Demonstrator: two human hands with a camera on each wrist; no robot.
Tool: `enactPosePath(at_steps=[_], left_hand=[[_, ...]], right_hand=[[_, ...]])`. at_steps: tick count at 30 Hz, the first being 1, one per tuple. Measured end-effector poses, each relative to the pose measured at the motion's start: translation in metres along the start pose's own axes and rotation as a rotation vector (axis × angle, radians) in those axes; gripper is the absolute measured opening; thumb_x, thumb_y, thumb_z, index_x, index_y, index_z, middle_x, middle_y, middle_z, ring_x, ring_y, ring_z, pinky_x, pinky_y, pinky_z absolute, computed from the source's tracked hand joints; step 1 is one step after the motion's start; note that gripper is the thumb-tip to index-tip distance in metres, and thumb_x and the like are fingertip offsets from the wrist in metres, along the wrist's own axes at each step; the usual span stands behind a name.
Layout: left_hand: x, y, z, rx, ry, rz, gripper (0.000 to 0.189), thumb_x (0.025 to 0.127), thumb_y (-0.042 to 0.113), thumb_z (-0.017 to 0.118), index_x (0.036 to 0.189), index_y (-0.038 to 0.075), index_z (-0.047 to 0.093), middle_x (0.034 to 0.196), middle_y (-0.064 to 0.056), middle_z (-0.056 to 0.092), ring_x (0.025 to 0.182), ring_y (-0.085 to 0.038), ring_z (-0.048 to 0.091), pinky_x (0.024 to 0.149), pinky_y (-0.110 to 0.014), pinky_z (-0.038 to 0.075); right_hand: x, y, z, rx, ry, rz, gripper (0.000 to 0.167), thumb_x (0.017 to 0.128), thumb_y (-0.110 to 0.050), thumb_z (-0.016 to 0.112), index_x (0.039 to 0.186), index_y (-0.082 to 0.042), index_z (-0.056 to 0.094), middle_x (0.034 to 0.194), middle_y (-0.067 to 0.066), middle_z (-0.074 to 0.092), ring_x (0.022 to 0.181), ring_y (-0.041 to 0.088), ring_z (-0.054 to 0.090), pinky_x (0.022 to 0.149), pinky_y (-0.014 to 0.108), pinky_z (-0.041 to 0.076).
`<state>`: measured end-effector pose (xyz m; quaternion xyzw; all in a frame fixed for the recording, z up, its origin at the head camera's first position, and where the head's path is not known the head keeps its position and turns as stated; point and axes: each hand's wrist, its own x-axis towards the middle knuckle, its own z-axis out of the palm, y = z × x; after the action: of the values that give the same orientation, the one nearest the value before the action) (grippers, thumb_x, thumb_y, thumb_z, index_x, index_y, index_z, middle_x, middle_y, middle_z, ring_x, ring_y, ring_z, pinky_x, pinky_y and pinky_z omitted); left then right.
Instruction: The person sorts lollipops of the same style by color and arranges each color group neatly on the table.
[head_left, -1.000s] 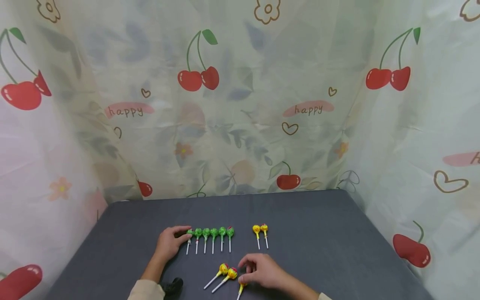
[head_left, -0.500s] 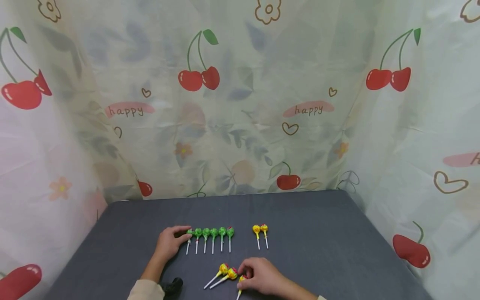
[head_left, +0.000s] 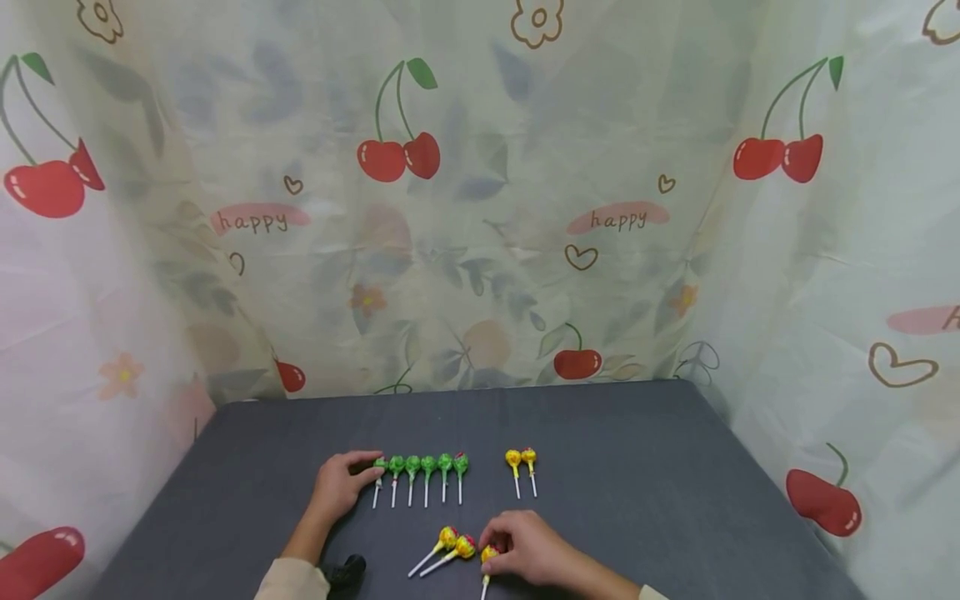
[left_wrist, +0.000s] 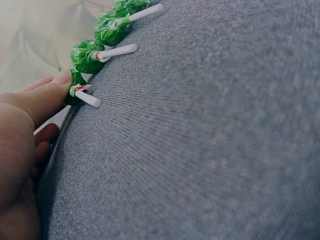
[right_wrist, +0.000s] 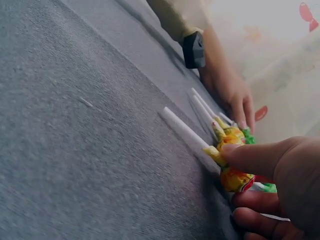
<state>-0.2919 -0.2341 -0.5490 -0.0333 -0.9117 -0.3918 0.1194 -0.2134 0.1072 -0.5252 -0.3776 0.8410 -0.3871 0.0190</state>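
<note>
At the left end of a row of several green-wrapped lollipops (head_left: pixel 412 466), my left hand (head_left: pixel 336 490) pinches the outermost green lollipop (left_wrist: pixel 75 89) by its head between thumb and fingers. My right hand (head_left: pixel 531 548), near the front of the table, holds a yellow lollipop (right_wrist: pixel 234 177) by its wrapped head, thumb on the near side. Its white stick points toward me. Just left of that hand lie two more yellow lollipops (head_left: pixel 447 537), heads close together and sticks slanting to the lower left.
Two upright-aligned yellow lollipops (head_left: pixel 513 457) lie side by side to the right of the green row. A dark grey cloth covers the table (head_left: pixel 637 467). A cherry-patterned curtain (head_left: pixel 480 275) hangs behind and along both sides. A black device (right_wrist: pixel 194 50) is on the left wrist.
My right hand has closed on the yellow lollipop and shifted it slightly right. The middle loose yellow lollipop's stick has swung a little left. The left hand stays put.
</note>
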Motion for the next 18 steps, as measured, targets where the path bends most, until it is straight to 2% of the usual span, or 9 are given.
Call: enactPosePath(at_steps=[3,8,18], left_hand=[[0.0,-0.001,-0.002,0.002,0.003,0.004,0.027,0.084,0.022,0.077,0.111,0.015,0.076,0.11,-0.007,0.07,0.106,-0.033,0.06,0.093,-0.052,0.044],[0.001,-0.003,0.0,-0.004,0.003,0.005,0.027,0.084,0.021,0.077,0.111,0.015,0.076,0.11,-0.007,0.07,0.106,-0.033,0.06,0.093,-0.052,0.044],[0.002,-0.004,0.001,0.009,0.003,-0.007,0.028,0.084,0.022,0.078,0.111,0.015,0.076,0.11,-0.008,0.07,0.105,-0.033,0.06,0.092,-0.051,0.044]], right_hand=[[0.004,0.003,-0.005,-0.006,-0.016,-0.009,0.019,0.073,-0.015,0.084,0.087,-0.012,0.072,0.07,-0.009,0.056,0.064,-0.006,0.047,0.057,0.013,0.041],[0.006,0.009,-0.016,-0.002,-0.039,0.05,0.018,0.075,-0.012,0.083,0.09,-0.011,0.073,0.073,-0.012,0.057,0.068,-0.003,0.051,0.062,0.016,0.044],[0.012,0.024,-0.04,-0.075,-0.02,0.093,0.018,0.074,-0.009,0.083,0.089,-0.009,0.072,0.073,-0.012,0.058,0.069,0.002,0.053,0.063,0.021,0.045]])
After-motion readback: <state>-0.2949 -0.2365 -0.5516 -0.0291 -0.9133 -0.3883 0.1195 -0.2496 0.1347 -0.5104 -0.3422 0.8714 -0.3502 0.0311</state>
